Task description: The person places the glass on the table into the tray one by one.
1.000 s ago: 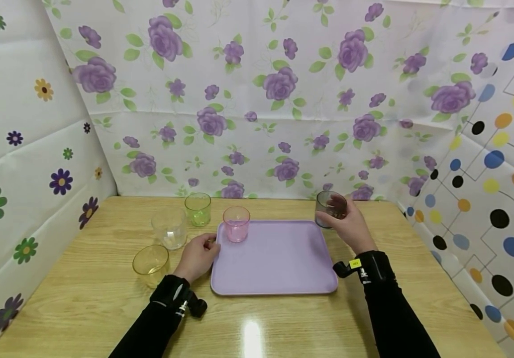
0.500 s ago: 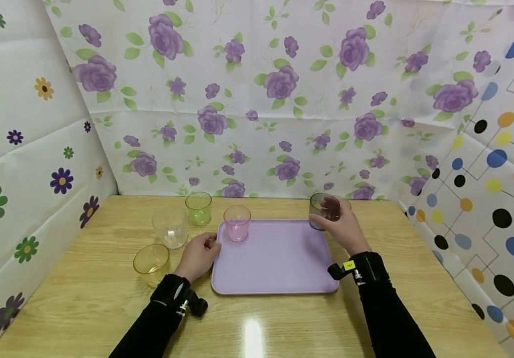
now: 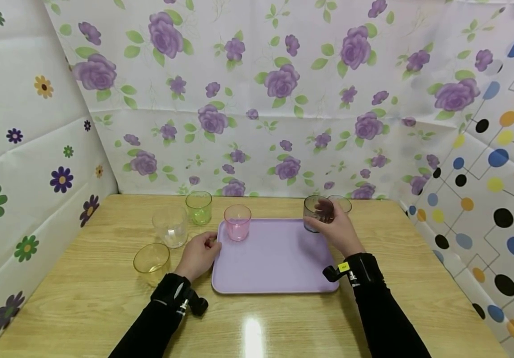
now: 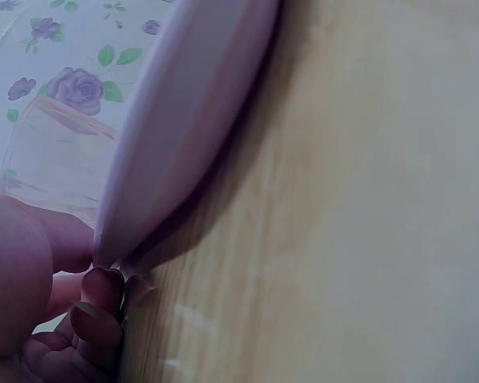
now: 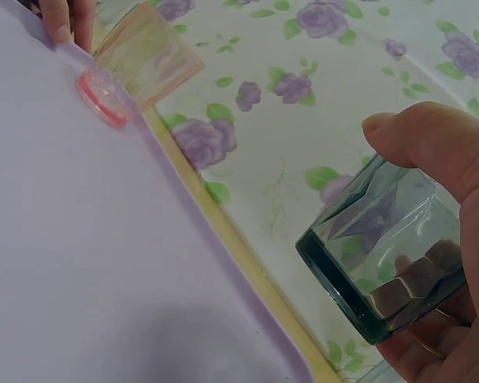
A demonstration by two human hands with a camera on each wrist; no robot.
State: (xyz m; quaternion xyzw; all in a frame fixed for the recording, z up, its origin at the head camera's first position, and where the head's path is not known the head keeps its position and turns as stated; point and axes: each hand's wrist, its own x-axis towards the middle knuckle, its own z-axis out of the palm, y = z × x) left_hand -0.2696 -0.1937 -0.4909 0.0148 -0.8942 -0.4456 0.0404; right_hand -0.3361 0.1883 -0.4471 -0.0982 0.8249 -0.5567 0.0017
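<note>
A smoky grey drinking glass [image 3: 311, 213] is gripped in my right hand [image 3: 343, 232], thumb on one side and fingers round the other. In the right wrist view this glass [image 5: 359, 263] hangs tilted above the far right corner of the lilac tray, its thick dark base toward the tray. My left hand [image 3: 198, 256] pinches the left edge of the tray [image 3: 274, 268], with thumb and fingertips right at the rim in the left wrist view. On the tray's far left corner stands a pink glass [image 3: 237, 224].
Left of the tray stand a green glass [image 3: 199, 211], a clear glass [image 3: 170, 229] and a yellow glass [image 3: 151, 263]. Another clear glass [image 3: 344, 203] shows partly behind my right hand. A floral cloth [image 3: 257, 124] hangs along the table's back edge.
My right hand has carried the grey glass leftward, from beside the tray to over its far right corner, uncovering the clear glass behind. My left hand stays at the tray edge.
</note>
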